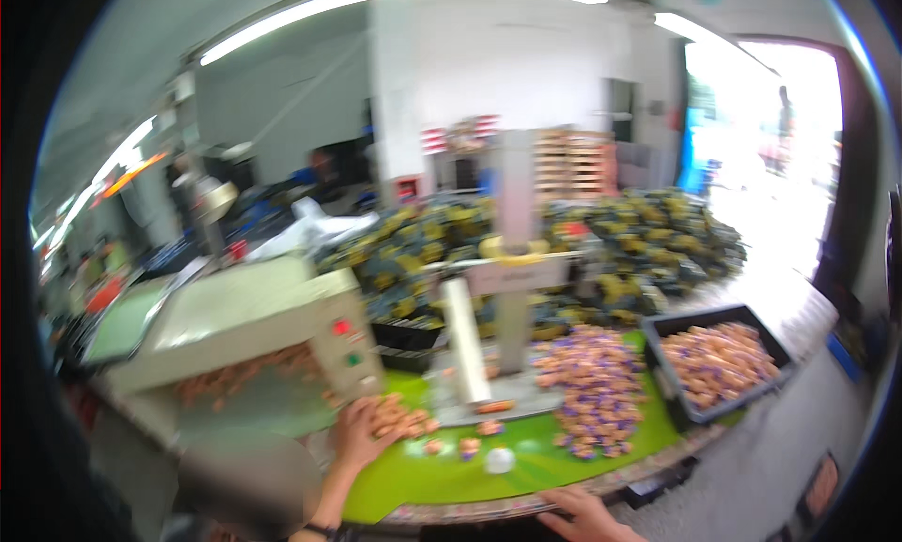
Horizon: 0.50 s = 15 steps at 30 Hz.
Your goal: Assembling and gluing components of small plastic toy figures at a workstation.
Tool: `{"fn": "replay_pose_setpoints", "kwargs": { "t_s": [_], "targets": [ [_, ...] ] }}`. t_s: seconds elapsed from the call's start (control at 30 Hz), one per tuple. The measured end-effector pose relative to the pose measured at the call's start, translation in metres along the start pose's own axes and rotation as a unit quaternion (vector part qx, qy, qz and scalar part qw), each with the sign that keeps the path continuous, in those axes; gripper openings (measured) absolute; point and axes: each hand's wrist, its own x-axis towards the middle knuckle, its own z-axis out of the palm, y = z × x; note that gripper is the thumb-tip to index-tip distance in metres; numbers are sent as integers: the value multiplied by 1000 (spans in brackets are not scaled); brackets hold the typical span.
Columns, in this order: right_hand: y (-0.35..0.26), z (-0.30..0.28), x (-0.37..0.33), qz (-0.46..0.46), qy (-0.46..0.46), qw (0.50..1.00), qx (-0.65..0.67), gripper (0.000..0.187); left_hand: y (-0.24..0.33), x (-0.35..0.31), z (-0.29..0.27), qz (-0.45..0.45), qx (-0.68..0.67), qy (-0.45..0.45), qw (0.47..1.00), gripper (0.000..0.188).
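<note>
My left hand (353, 433) is at the left end of the bright green table (442, 481), its thumb spread from the fingers, against a small heap of peach-coloured pieces (402, 417). I see nothing clearly gripped in it. Near the table's front edge lies my right hand (584, 515), empty, fingers stretched out. Between the hands are a few loose pieces and a white round object (500, 460). A larger pile of peach-and-purple pieces (597, 392) covers the table's right half. Motion blur hides what the pieces are.
A cream machine (324, 326) with red and green buttons stands left, more pieces under its hood. Mid-table rises an upright grey post (515, 326) on a base plate. A black crate (695, 415) of pieces sits right. Dark-and-yellow bundles (648, 237) are heaped behind. A person is close at lower left.
</note>
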Motion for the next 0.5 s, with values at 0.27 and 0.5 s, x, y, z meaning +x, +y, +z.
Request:
{"fn": "replay_pose_setpoints", "kwargs": {
  "t_s": [0.27, 0.5],
  "targets": [
    [-5, -8, -16, -23, 13, 999, 20, 33, 25, -7, -6, 80, 97, -23, 992, 36],
    [-10, -2, -13, -74, -63, 995, 16, 29, 34, -10, -8, -9, 6, -60, 998, 40]
  ]
}}
